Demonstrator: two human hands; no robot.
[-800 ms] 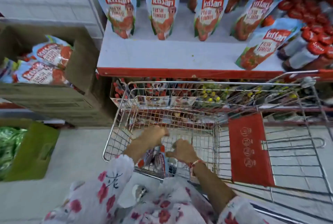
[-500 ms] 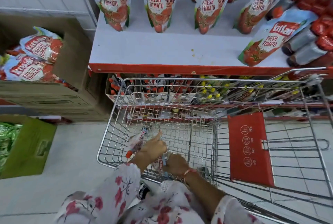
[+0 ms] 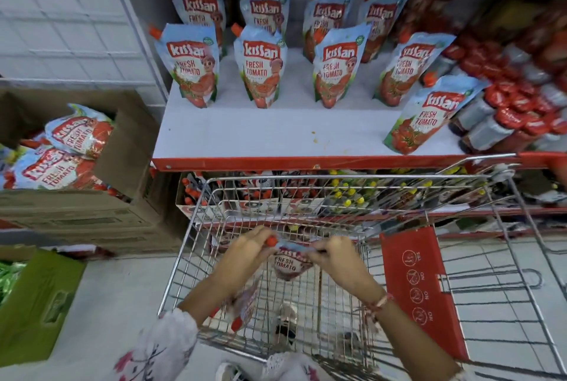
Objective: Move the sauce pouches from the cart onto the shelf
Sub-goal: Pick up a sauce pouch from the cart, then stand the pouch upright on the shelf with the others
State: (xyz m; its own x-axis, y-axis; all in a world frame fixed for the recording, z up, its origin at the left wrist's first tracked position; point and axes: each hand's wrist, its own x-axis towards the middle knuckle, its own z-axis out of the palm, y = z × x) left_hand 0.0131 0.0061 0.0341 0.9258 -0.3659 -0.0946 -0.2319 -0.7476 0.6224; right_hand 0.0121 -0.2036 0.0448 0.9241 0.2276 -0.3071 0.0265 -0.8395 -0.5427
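Observation:
A tomato sauce pouch [image 3: 290, 264] with a red cap hangs above the wire cart [image 3: 337, 181], held by its top edge. My left hand [image 3: 250, 250] grips the cap corner and my right hand [image 3: 333, 255] grips the other corner. Another pouch [image 3: 245, 304] lies low in the cart under my left forearm. On the white shelf [image 3: 276, 135] several pouches stand upright in two rows, and one pouch [image 3: 429, 117] leans at the right front.
An open cardboard box [image 3: 122, 147] with more pouches sits left of the shelf. A green box [image 3: 33, 304] stands on the floor at lower left. Red-capped bottles [image 3: 515, 110] crowd the shelf's right end. The cart's red flap [image 3: 420, 288] is at right.
Both hands rose from the cart's bottom with one pouch, now held up between them. The view tilted up, showing more of the shelf.

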